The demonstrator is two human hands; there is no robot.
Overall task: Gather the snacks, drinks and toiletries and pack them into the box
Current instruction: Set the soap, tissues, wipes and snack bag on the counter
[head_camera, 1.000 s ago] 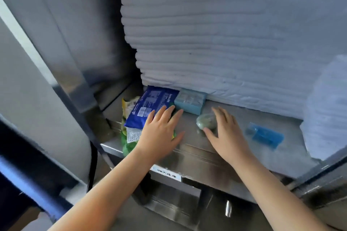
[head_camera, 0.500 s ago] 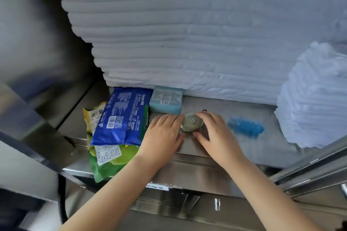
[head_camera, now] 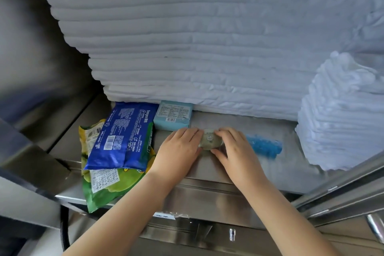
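Note:
A small round greenish item in clear wrap (head_camera: 209, 141) lies on the steel shelf (head_camera: 207, 174), between my two hands. My left hand (head_camera: 178, 151) touches its left side with nearly straight fingers. My right hand (head_camera: 236, 151) has fingers over its top and its thumb under its near edge. A blue wipes pack (head_camera: 122, 135) lies left of my hands on top of a green snack bag (head_camera: 108, 187). A light blue box (head_camera: 173, 115) sits behind my left hand. A blue wrapped item (head_camera: 264, 146) lies just right of my right hand. No packing box is in view.
A tall stack of folded white linen (head_camera: 187, 48) fills the back of the shelf, and a smaller white stack (head_camera: 340, 114) stands at the right. The green bag overhangs the shelf's front edge. Steel frame rails run at the left and lower right.
My left hand moved right from the blue pack to the round item. My right hand closed around the item from the other side. The view shifted slightly closer.

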